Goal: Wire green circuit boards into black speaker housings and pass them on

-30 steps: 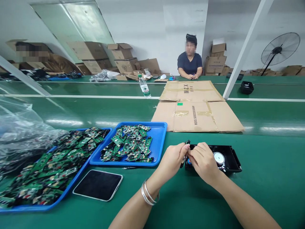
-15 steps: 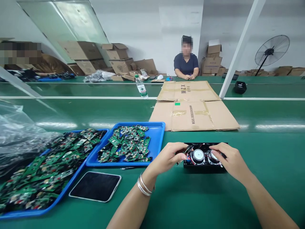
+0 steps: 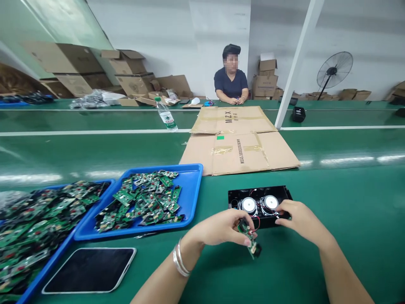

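My left hand [image 3: 218, 228] is closed on a small green circuit board [image 3: 252, 245], holding it tilted in front of the case. Red wires [image 3: 258, 223] run from the board toward the case. The open black speaker case [image 3: 240, 195] lies on the green table with two round silver-and-white speakers [image 3: 249, 205] inside. At the case's right end, my right hand [image 3: 303, 221] pinches near the front edge, beside the right speaker [image 3: 270, 202]. The fingers hide exactly what they touch there.
Two blue trays [image 3: 193, 190] heaped with circuit boards stand at the left. A phone [image 3: 90, 270] lies in front of them. Flattened cardboard [image 3: 202, 154] lies behind the case, near a water bottle [image 3: 166, 116]. A person [image 3: 230, 84] sits across the table.
My left hand has brought the circuit board out of the case, toward me. The right hand has shifted to the case's right front edge. The view has turned right.
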Motion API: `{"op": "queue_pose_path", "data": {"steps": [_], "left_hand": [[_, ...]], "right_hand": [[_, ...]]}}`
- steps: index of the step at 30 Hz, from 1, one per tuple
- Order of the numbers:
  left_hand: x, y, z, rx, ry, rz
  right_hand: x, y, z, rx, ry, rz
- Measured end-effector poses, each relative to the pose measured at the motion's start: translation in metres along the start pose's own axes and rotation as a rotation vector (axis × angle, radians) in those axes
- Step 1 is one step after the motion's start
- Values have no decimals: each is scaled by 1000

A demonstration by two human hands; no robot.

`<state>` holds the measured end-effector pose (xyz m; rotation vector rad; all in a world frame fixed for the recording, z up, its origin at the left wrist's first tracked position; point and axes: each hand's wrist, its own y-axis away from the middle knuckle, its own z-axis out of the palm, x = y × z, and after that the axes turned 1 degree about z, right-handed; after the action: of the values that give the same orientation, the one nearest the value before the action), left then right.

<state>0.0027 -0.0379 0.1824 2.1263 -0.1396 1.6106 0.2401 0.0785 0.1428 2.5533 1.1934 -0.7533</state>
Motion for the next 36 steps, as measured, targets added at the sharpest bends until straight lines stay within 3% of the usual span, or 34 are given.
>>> {"op": "queue_pose_path", "data": {"steps": [5, 9, 12, 19, 25, 30, 36], "left_hand": [[-13, -22, 15, 347, -82, 37], [-16, -25, 21, 502, 57, -1], [-14, -26, 24, 589, 43, -41], [-19, -32, 24, 686, 129, -22], [-20, -33, 24, 688, 160, -25], [-24, -34, 28, 679, 124, 3], [-25, -35, 31, 722, 30, 1]], "right_hand": [[1, -6, 13, 111, -23, -93], [0, -15, 31, 331, -41, -52], [-2, -21, 46, 480, -33, -101], [-12, -29, 59, 686, 10, -138], [-24, -33, 62, 594, -318, 8], [-25, -32, 64, 519, -292, -6], [-21, -31, 69, 604, -264, 38]]}}
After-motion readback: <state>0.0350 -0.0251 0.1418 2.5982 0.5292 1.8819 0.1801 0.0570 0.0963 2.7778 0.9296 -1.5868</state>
